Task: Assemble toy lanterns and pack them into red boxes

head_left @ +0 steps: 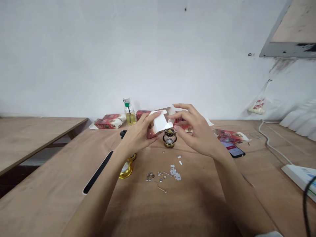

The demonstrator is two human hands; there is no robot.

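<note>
My left hand (138, 135) is closed around a small red-and-white cardboard box (159, 123), held tilted above the table with its end flaps sticking out. Beside those flaps is my right hand (194, 128), its fingers curved and apart; whether a fingertip touches the flap I cannot tell. A miniature lantern (169, 140) with a dark, brass-coloured frame and clear globe stands upright just below the box. Partly behind my left forearm lies a shiny gold round piece (126, 169). Several small round metal pieces (150, 176), bent wires (161, 188) and white cut-outs (175, 173) are spread over the tabletop nearer me.
Red boxes (108, 121) lie along the wall, with a bottle of yellow liquid (130, 113) among them. On the right are a phone (233, 149), another red box (230, 135), a white cable (274, 148) and a white power strip (301, 181). A long dark strip (98, 172) lies left.
</note>
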